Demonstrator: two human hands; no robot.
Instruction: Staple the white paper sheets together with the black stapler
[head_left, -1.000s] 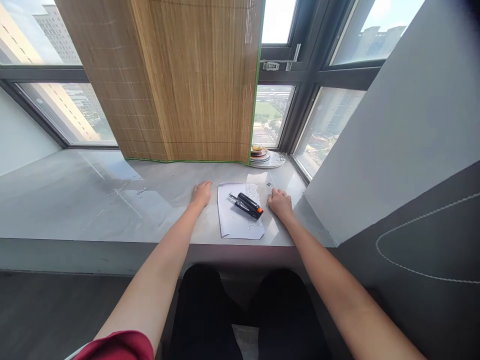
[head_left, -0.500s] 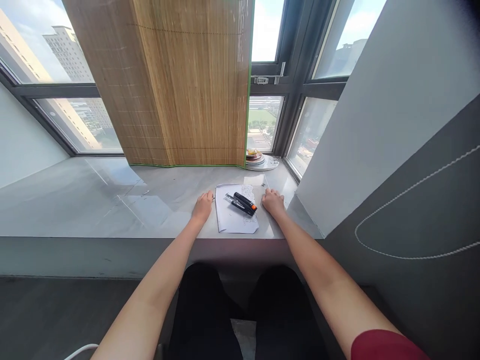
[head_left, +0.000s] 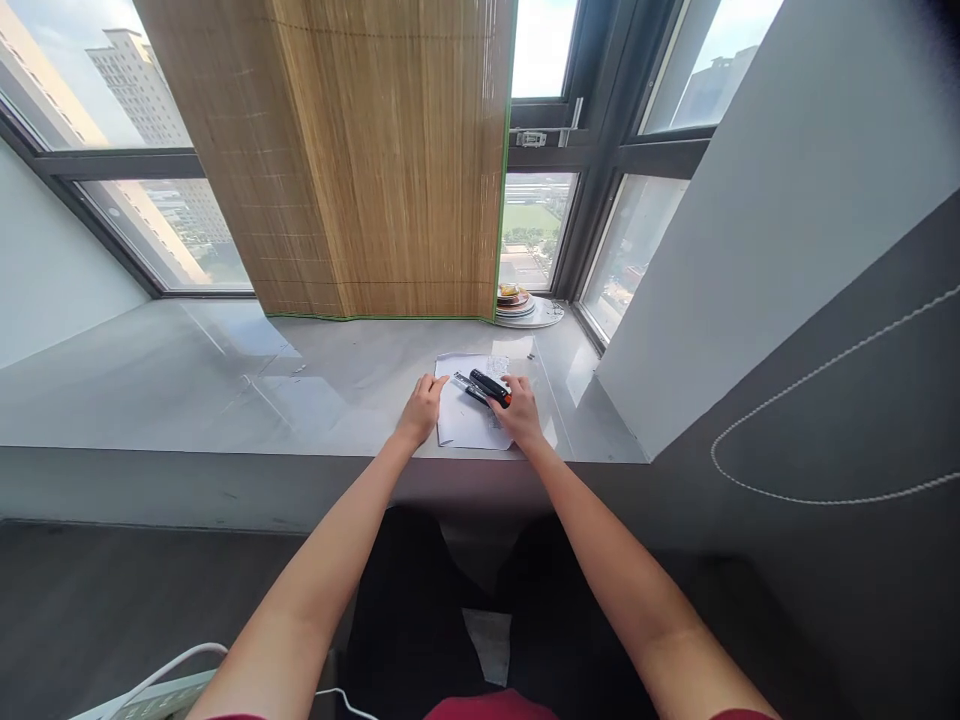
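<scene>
A black stapler (head_left: 490, 387) with an orange end and a silver rail lies over a sheet of white paper (head_left: 469, 425), its parts swung apart. My right hand (head_left: 519, 412) is closed round its orange end, thumb underneath. At the paper's left edge is my left hand (head_left: 422, 408), fingers curled together and thumb side pointing at the silver rail. Anything between those fingers is too small to make out. Printed or written lines show on the right part of the paper.
The pale stone window sill (head_left: 360, 400) bears the paper. Stacked plates (head_left: 529, 312) stand at the back right below a bamboo blind (head_left: 405, 180). A small dark bit (head_left: 531, 356) lies beyond my right hand. A beaded cord (head_left: 787, 410) hangs at the right.
My right hand has moved left from the sill onto the stapler and taken hold of it. My left hand has come slightly right, to the paper's edge. The view has tilted down a little.
</scene>
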